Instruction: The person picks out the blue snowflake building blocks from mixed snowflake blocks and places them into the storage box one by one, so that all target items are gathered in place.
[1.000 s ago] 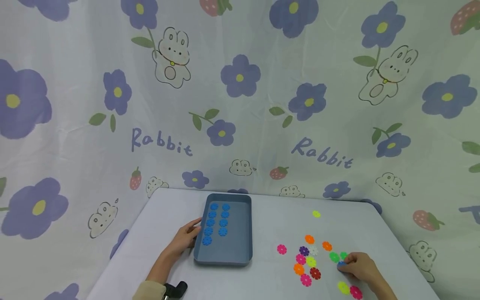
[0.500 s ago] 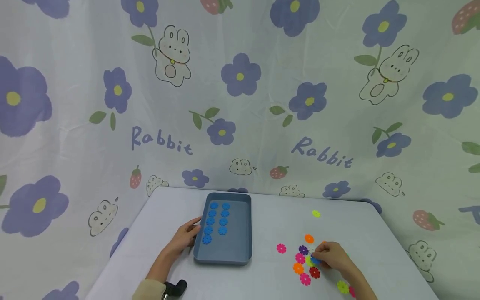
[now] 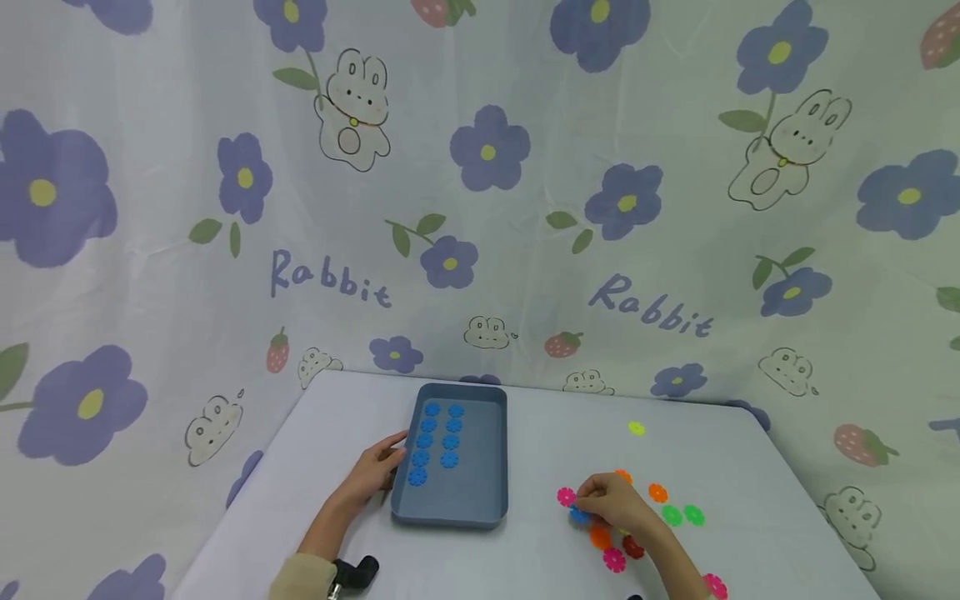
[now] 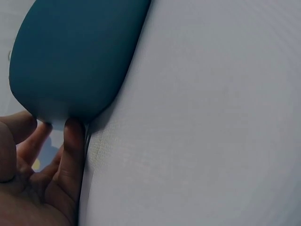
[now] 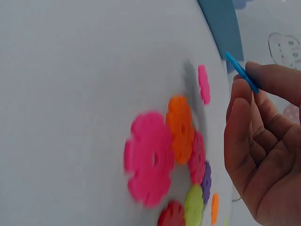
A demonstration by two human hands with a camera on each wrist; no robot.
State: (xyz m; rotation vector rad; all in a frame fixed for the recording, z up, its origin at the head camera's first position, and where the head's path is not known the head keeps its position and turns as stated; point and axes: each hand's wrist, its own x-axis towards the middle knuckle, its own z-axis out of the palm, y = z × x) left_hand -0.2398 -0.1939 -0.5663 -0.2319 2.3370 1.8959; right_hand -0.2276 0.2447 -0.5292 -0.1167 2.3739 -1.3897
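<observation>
My left hand [image 3: 372,472] lies against the left side of the grey-blue tray [image 3: 480,471], its fingertips touching the outer wall, as the left wrist view shows. Two columns of blue flower-shaped plastic discs [image 3: 424,441] fill the tray's left half. Between thumb and fingers my right hand [image 3: 617,502] pinches another blue disc [image 5: 242,73], raised above the table in the right wrist view. Under and around this hand lie loose discs: a pink one [image 5: 149,160], an orange one [image 5: 179,129], a dark red one [image 3: 632,547]; some are partly hidden by it.
Two green discs [image 3: 683,515] and an orange disc [image 3: 657,493] lie to the right, a yellow disc [image 3: 637,428] farther back. A pink disc [image 3: 716,586] is near the right forearm. A printed curtain [image 3: 487,250] hangs behind the white table [image 3: 536,433].
My right hand has carried the blue disc leftwards from beside the green discs, over the loose pile, towards the tray. The left hand stays at the tray's side; the head view has shifted slightly.
</observation>
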